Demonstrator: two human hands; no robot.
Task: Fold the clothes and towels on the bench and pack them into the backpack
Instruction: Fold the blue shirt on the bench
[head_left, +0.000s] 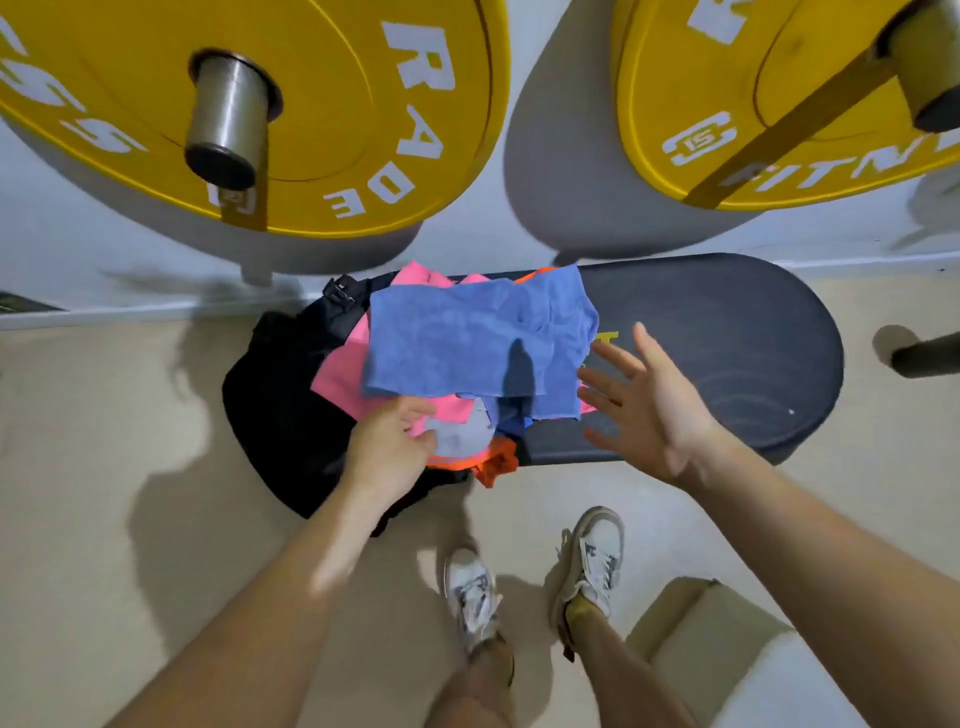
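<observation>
A blue towel (467, 338) lies spread on top of a pile at the left end of the dark bench (727, 332). Under it show a pink cloth (340, 366), a grey piece (462, 434) and an orange-edged garment (496, 462). The black backpack (283, 410) sits at the bench's left end, partly under the pile. My left hand (389, 447) rests at the pile's near edge, its fingers curled against the pink and grey cloth; whether it grips them is unclear. My right hand (644, 395) hovers open, fingers spread, just right of the blue towel.
Two large yellow weight plates (322, 114) (779, 104) on steel sleeves hang close above the far side of the bench. A cardboard box (711, 639) stands on the floor at the near right. My feet in white shoes (592, 561) stand before the bench.
</observation>
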